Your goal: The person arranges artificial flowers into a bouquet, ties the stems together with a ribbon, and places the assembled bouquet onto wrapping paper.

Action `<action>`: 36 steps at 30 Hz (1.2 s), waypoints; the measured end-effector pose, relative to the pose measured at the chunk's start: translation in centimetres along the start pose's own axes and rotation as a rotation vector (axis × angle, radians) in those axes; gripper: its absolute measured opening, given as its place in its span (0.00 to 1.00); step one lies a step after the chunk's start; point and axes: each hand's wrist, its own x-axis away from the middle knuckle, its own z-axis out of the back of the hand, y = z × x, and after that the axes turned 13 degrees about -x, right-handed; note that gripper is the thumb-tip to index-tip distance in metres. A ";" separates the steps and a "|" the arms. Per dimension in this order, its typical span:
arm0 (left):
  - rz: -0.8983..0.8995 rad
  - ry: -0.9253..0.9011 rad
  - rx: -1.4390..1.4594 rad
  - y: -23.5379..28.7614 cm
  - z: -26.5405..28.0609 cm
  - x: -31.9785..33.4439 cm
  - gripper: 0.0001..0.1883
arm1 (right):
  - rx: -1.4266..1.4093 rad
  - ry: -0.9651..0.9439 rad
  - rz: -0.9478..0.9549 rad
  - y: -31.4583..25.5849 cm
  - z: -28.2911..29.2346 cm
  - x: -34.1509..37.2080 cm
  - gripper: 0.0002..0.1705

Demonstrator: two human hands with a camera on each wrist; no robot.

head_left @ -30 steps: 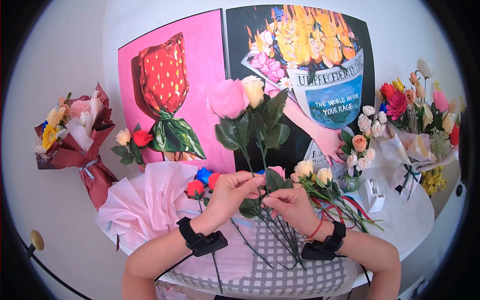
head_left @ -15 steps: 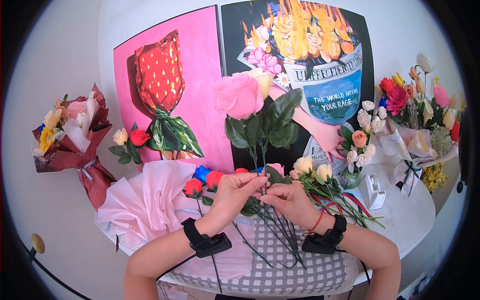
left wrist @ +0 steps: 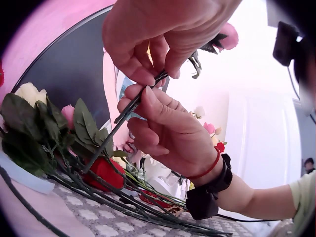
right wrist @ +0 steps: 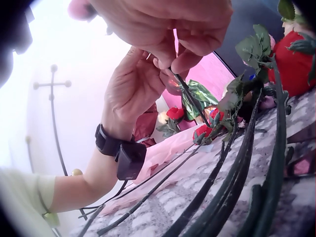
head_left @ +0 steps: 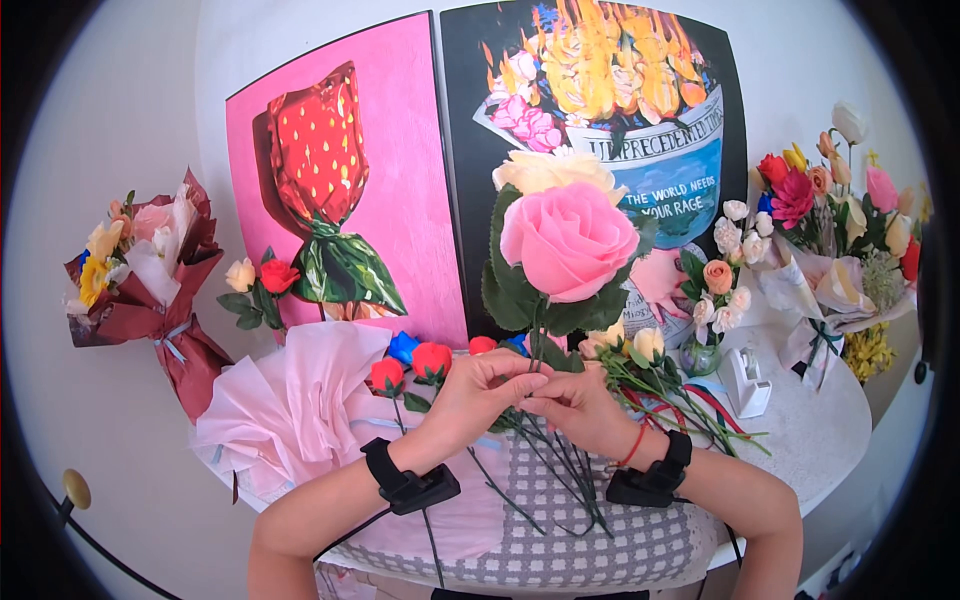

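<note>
In the head view a pink rose (head_left: 570,243) stands upright with a cream rose (head_left: 560,172) just behind it, dark green leaves under both blooms. My left hand (head_left: 482,395) pinches their dark stems below the leaves. Close beneath, my right hand (head_left: 585,410) pinches the same stems (left wrist: 116,131) between thumb and fingers, as the left wrist view shows. The two hands meet at the thumbs. On the table below lie several long-stemmed roses, among them a red rose (head_left: 388,376) and a cream one (head_left: 649,345).
Pink wrapping paper (head_left: 290,410) spreads at the left over a grey checked cloth (head_left: 620,545). To the right stand a white tape dispenser (head_left: 748,388) and a small glass vase (head_left: 699,364) of flowers. Wrapped bouquets flank both sides, and two paintings lean behind.
The pink and cream roses have swung rightward and turned, so the pink bloom now faces forward in front of the cream one. Both hands stay close together on the stems.
</note>
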 end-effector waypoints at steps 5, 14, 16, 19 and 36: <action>0.039 0.007 0.134 0.1 -0.3 0.1 0.11 | -0.005 0.036 -0.036 0.3 -0.2 0.1 0.06; 0.084 -0.081 0.133 0.9 0.6 0.1 0.12 | 0.184 0.003 0.112 0.6 -0.4 0.5 0.09; 0.089 -0.082 0.111 0.8 0.5 0.2 0.13 | 0.150 0.010 0.099 0.2 -0.6 0.6 0.09; 0.002 0.023 0.113 0.6 0.3 0.3 0.12 | 0.167 0.029 0.071 -0.8 -0.9 0.7 0.09; 0.011 -0.013 0.082 -0.1 1.0 -0.2 0.04 | 0.533 0.048 0.202 -3.1 -0.8 0.0 0.06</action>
